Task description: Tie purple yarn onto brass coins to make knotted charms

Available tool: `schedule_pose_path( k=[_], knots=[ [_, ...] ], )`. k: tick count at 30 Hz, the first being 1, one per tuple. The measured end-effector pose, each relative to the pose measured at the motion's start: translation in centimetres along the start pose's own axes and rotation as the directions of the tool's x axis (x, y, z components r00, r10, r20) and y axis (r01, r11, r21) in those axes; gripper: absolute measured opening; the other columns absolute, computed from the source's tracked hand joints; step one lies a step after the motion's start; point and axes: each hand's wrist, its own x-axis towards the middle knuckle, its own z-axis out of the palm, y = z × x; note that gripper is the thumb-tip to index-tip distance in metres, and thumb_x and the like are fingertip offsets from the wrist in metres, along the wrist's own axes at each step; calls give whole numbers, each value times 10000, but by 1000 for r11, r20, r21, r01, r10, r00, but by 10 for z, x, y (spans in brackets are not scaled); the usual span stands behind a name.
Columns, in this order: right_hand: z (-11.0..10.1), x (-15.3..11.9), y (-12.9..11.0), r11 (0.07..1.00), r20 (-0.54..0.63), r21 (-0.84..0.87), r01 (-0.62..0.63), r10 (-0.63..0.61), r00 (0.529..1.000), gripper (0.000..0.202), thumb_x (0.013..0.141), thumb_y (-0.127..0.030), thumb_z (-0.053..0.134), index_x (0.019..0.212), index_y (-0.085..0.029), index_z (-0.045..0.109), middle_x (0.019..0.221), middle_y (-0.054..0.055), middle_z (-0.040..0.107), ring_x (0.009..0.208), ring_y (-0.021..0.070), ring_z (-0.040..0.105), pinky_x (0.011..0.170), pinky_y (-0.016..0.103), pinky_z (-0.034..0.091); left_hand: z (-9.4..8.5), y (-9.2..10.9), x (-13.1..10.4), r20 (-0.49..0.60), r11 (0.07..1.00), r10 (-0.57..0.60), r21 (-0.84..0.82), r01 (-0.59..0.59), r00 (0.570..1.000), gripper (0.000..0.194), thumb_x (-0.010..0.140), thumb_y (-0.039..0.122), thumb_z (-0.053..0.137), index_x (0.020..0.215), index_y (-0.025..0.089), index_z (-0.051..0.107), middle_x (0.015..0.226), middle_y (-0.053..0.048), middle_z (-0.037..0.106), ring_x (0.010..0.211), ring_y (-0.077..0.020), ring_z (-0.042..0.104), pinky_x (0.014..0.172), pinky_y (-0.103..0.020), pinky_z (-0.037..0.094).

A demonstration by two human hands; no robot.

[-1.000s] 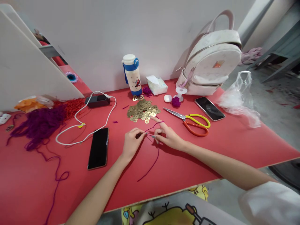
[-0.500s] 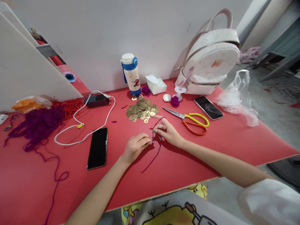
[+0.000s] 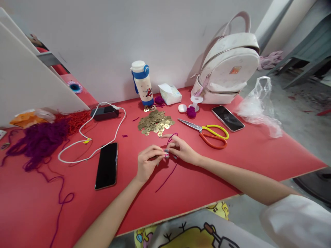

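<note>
Left hand [image 3: 147, 161] and right hand [image 3: 184, 150] meet over a table [image 3: 144, 206], a coin pile [image 3: 155, 122] just behind them.
A yarn strand [image 3: 167, 178] runs from the right hand toward the front edge. Behind the coins stands a water bottle [image 3: 142, 82]; to its right, a tissue packet [image 3: 171, 95], then a backpack [image 3: 227, 69]. Scissors [image 3: 201, 129] lie right of the coins; farther right, a smartphone [image 3: 228, 118], then a plastic bag [image 3: 258, 110]. Left of the hands lies another smartphone [image 3: 106, 166], a yarn tangle [image 3: 43, 139] at far left.
</note>
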Motion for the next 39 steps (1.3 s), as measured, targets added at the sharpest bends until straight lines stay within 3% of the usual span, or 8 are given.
schedule_pose_path(
  k=[4, 9, 12, 15, 18, 22, 30, 39],
  knots=[
    [-5, 3, -3, 999, -64, -23, -49, 48, 997, 452, 914, -345, 574, 1321, -171, 485, 656, -32, 636, 571, 115, 585, 559, 218, 458, 2, 0, 2, -33, 968, -215, -141, 208, 976, 104, 818, 275, 730, 746, 204, 758, 803, -36, 672, 560, -100, 589, 480, -215, 485],
    [-33, 13, -2, 993, -254, -13, -119, 112, 961, 443, 935, -535, 458, 992, -122, 610, 689, 50, 675, 442, 98, 526, 418, 209, 404, 2, -2, 4, -71, 899, -389, -247, 361, 919, 194, 774, 353, 751, 703, 172, 745, 797, -66, 719, 417, -58, 452, 372, -211, 398],
    [-47, 17, 1, 997, -339, -25, -67, 55, 939, 419, 928, -545, 459, 985, -142, 562, 717, 51, 662, 474, 117, 560, 433, 224, 433, 2, -5, 4, -93, 862, -460, -286, 419, 883, 205, 762, 361, 747, 706, 164, 735, 731, -52, 720, 378, -47, 407, 361, -211, 366],
    [-45, 14, -1, 988, -426, -151, 35, -97, 899, 287, 933, -450, 509, 1041, -184, 521, 777, 13, 614, 565, 112, 556, 508, 225, 440, 3, -7, 3, -139, 849, -500, -274, 452, 855, 149, 757, 309, 737, 720, 165, 734, 625, -19, 680, 373, -53, 404, 371, -207, 351],
    [-30, 7, -7, 935, -299, -342, 98, -208, 931, 173, 930, -355, 562, 965, -190, 604, 721, -21, 534, 587, 98, 480, 551, 219, 384, 2, -7, 4, -165, 851, -509, -246, 465, 845, 109, 761, 269, 716, 721, 169, 730, 556, 6, 631, 371, -58, 400, 378, -205, 343],
    [-8, 0, -12, 896, -97, -423, 133, -191, 977, 180, 871, -349, 676, 942, -187, 705, 687, -29, 483, 578, 97, 424, 561, 232, 349, 2, -7, 5, -162, 884, -454, -206, 420, 876, 98, 766, 251, 705, 711, 171, 714, 727, -26, 687, 426, -64, 462, 400, -207, 374],
    [-4, 0, -10, 875, -126, -472, 104, -184, 975, 72, 845, -219, 654, 850, -180, 714, 676, -21, 503, 558, 95, 419, 557, 226, 345, 1, -9, 5, -94, 925, -369, -135, 355, 925, 83, 792, 217, 685, 719, 180, 701, 799, -51, 677, 708, -159, 645, 566, -241, 506],
    [-11, 0, -6, 794, -148, -598, 107, -240, 959, 76, 831, -176, 603, 880, -189, 660, 784, 5, 574, 627, 109, 489, 593, 222, 368, 2, -7, 7, -49, 934, -341, -129, 333, 939, 122, 773, 269, 729, 698, 173, 734, 898, -87, 729, 731, -163, 669, 653, -269, 556]
  ],
)
